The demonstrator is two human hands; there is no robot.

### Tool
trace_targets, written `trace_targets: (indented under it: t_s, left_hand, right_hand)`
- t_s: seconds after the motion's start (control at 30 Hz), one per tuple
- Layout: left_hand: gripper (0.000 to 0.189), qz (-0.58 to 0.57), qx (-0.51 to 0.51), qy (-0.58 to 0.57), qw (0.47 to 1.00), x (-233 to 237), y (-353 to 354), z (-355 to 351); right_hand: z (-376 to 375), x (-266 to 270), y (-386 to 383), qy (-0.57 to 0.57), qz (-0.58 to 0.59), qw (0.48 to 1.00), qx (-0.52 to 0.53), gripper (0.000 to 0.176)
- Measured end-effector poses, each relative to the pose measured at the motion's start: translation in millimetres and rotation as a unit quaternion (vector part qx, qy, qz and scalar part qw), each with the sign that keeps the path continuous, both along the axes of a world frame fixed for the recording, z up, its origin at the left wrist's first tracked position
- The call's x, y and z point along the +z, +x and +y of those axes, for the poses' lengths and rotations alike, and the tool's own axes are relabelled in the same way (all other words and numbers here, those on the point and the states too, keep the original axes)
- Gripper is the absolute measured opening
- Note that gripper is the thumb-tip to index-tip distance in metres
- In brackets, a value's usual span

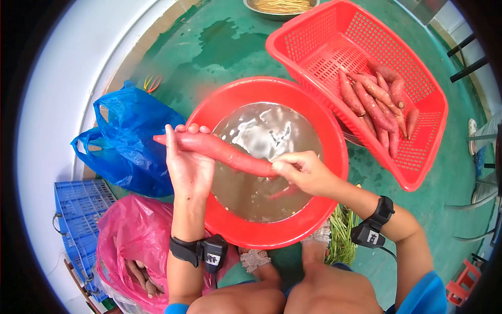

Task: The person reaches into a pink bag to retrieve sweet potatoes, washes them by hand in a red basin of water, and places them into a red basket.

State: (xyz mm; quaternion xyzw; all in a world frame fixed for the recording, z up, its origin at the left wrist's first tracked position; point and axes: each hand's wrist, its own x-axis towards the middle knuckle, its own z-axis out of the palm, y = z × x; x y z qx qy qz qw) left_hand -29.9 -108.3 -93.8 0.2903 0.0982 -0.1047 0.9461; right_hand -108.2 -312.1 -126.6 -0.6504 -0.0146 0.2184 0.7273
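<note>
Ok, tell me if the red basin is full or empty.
Partly full: murky water sits below the rim of the red basin; left hand and right hand hold a sweet potato over it.

Red basin (334, 157), red perforated basket (418, 110), pinkish-red sweet potato (225, 152), blue bag (130, 141), pink bag (130, 235).
</note>
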Motion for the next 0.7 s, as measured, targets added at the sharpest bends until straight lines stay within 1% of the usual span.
trace_targets:
  t_s: [0.03,0.13,0.17,0.2,0.27,0.3,0.37,0.4,0.47,0.53,0.6,0.63,0.7]
  left_hand:
    - [0.025,-0.003,0.007,0.011,1.000,0,0,0]
    - [0.024,0.012,0.013,0.016,1.000,-4,0,2]
    - [0.024,0.012,0.013,0.016,1.000,-4,-1,2]
    - [0.025,0.012,0.006,0.008,1.000,-4,-3,1]
    - [0.025,0.012,0.000,0.002,1.000,-5,-3,2]
    - [0.024,0.011,0.000,0.006,1.000,-5,-3,2]
    - [0.024,0.010,0.001,0.010,1.000,-6,-1,4]
    - [0.024,0.009,0.008,0.009,1.000,-7,0,6]
    - [0.024,0.010,0.013,0.009,1.000,-8,0,6]
    - [0.024,0.007,0.015,0.013,1.000,-7,0,5]
    - [0.023,0.004,0.017,0.019,1.000,-7,-2,2]
    - [0.023,0.001,0.017,0.023,1.000,-7,-2,-1]
    - [0.022,0.011,0.016,0.017,1.000,-9,-3,-5]
  right_hand:
    - [2,2,0,-0.013,-0.052,0.999,0.006,0.029]
    - [4,-13,2,-0.042,-0.041,0.998,0.012,0.028]
    - [9,-14,0,0.037,-0.015,0.999,-0.033,0.029]
    - [8,-14,0,0.038,-0.016,0.999,-0.032,0.029]
    - [6,-15,2,-0.062,-0.009,0.996,-0.057,0.028]
    - [5,-14,4,-0.062,-0.009,0.996,-0.057,0.028]
    - [4,-7,6,-0.083,-0.019,0.996,0.000,0.027]
    - [4,-2,7,-0.084,-0.018,0.996,0.001,0.027]
    - [3,6,6,0.010,0.026,0.999,0.039,0.026]
    - [5,-9,6,-0.009,0.027,0.999,0.045,0.026]
    - [12,-24,2,0.053,-0.025,0.998,-0.014,0.025]
    - [13,-25,-1,0.054,-0.025,0.998,-0.013,0.025]
    - [16,-22,-4,-0.004,-0.032,0.996,-0.089,0.031]
